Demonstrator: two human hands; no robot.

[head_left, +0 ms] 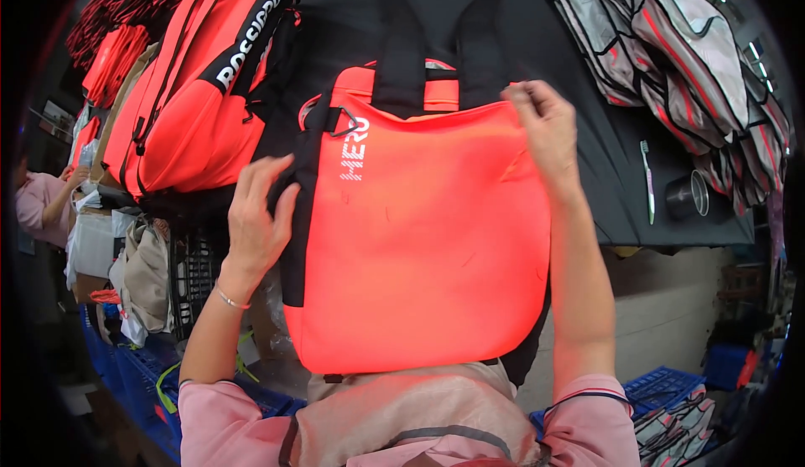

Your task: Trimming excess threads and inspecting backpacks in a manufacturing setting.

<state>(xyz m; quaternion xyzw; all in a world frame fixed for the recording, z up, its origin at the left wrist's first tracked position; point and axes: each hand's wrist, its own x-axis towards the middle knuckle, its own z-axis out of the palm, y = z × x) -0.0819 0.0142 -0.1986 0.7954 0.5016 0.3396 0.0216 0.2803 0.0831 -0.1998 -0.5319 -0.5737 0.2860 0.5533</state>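
A bright orange backpack [419, 232] is hanging upright against the near edge of a black table [620, 190], long axis vertical. The left hand [256, 215] is clamping its left side; the right hand [545, 132] is pinching its top right corner.

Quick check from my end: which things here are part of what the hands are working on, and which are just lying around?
In hand:
- orange backpack, held up over the table edge
- left hand gripping its black side
- right hand pinching its top edge

Lying about:
- stack of orange bags
- toothbrush
- black cup
- grey-and-red panels
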